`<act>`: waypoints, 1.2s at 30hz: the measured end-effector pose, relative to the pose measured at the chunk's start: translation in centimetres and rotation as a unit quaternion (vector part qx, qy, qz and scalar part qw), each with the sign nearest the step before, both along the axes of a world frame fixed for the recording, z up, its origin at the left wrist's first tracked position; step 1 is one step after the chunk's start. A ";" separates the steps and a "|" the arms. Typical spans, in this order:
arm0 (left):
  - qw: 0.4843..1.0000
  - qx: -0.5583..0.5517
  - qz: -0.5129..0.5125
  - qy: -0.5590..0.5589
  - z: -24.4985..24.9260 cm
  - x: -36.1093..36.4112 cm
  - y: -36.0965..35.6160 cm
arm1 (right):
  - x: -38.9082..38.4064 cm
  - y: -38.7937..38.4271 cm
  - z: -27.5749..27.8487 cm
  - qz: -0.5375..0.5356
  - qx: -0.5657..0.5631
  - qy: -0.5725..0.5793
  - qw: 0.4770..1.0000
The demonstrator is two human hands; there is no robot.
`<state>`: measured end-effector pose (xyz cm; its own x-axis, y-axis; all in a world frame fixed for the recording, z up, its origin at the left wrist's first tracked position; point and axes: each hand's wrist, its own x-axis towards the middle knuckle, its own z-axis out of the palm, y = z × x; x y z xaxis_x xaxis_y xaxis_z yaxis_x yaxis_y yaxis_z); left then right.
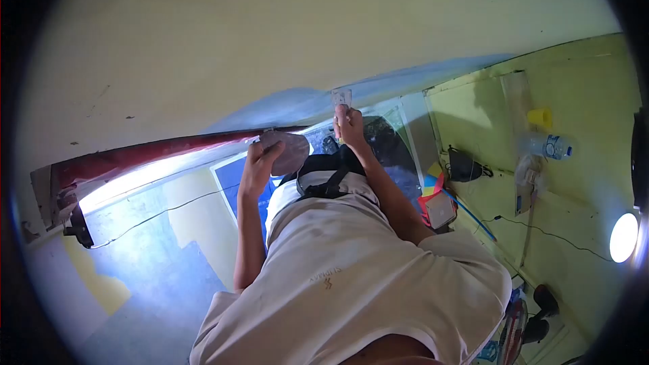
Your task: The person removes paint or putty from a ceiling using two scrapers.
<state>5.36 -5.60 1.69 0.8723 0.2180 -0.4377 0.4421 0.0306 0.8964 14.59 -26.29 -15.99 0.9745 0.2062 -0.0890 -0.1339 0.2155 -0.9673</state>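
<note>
Our right hand (pixel 350 128) pinches a small white card (pixel 341 97), its long axis pointing away from us and its far edge at the pale wall (pixel 270 40). Just left and nearer, our left hand (pixel 259 165) has its grip closed around a grey rounded pad (pixel 289 152).
</note>
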 end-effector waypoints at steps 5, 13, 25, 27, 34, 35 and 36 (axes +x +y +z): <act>1.000 0.008 -0.018 -0.006 0.3 0.0 -0.1 | -0.2 -0.8 1.1 0.015 -0.013 -0.010 1.000; 0.995 0.064 -0.042 0.057 0.3 0.0 0.0 | 0.5 -0.9 1.6 0.034 -0.043 -0.004 0.998; 0.998 0.038 -0.026 0.042 1.2 0.0 -0.4 | 1.0 -1.5 0.9 0.014 -0.021 -0.007 1.000; 0.997 0.024 -0.038 0.066 1.4 0.3 -0.3 | 0.6 -1.9 1.4 0.022 -0.024 -0.005 0.999; 0.999 0.000 -0.040 -0.009 0.1 0.3 -0.2 | 1.2 -1.5 -0.1 0.020 -0.092 -0.055 0.994; 0.999 -0.002 -0.037 -0.007 0.1 0.2 -0.1 | 0.8 -1.6 0.1 0.023 -0.083 -0.035 0.996; 0.999 -0.005 -0.035 -0.009 0.0 0.3 -0.1 | 1.0 -1.9 -0.1 0.024 -0.074 -0.018 0.997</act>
